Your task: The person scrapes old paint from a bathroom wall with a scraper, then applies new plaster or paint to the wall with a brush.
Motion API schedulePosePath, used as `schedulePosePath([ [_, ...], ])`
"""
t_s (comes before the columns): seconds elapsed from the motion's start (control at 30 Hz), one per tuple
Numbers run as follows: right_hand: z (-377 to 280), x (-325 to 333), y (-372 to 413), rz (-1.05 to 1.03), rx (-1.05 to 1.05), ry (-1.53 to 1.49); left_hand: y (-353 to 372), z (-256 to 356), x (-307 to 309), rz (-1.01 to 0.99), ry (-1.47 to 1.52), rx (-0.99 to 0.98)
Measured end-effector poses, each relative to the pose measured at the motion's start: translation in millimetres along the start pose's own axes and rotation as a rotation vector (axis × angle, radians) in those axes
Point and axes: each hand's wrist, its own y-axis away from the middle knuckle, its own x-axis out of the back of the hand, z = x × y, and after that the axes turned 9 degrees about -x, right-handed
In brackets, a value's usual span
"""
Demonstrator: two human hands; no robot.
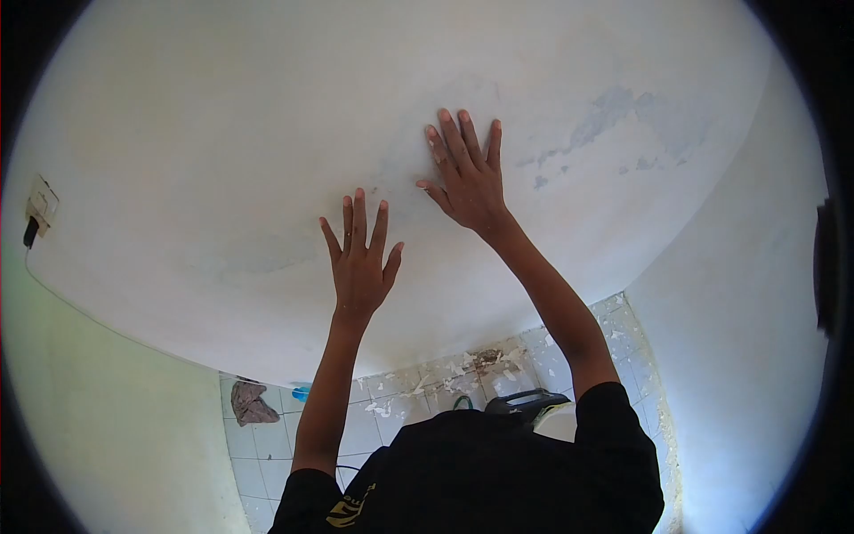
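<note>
Both of my hands are spread against a pale wall (222,133) in front of me. My left hand (358,271) lies flat with its fingers apart, near the middle of the view. Higher up and to the right, my right hand (471,182) rests with spread fingers beside a faint grey smudge. Neither hand holds anything. Small light specks show on the fingers of the right hand. Further right on the wall is a patchy grey-blue area (609,116) where the surface looks worn or peeled.
A socket (42,205) with a black plug and trailing cord is at far left. On the tiled floor (360,432) lie a crumpled cloth (253,402), a blue item (301,392), white flakes (382,409) and a dark object with a handle (525,403). A side wall (738,294) stands right.
</note>
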Motion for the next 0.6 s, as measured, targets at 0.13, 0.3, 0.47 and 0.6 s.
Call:
schedulePosePath([
  [0.13, 5.5, 6.4, 3.4, 0.026, -0.001, 0.018, -1.5, 0.8, 3.0, 0.02, -0.02, 0.008],
  [0.3, 11.7, 12.8, 8.6, 0.029, -0.03, 0.053, -4.4, 5.0, 6.9, 0.079, -0.007, 0.008],
  [0.47, 31.2, 19.5, 13.9, 0.146, -0.15, 0.043, -3.7, 5.6, 0.1, 0.113, 0.025, 0.039],
  [0.6, 53.7, 19.5, 31.1, 0.211, -0.332, 0.002, -2.5, 1.2, -11.4, 0.139, 0.042, 0.067],
])
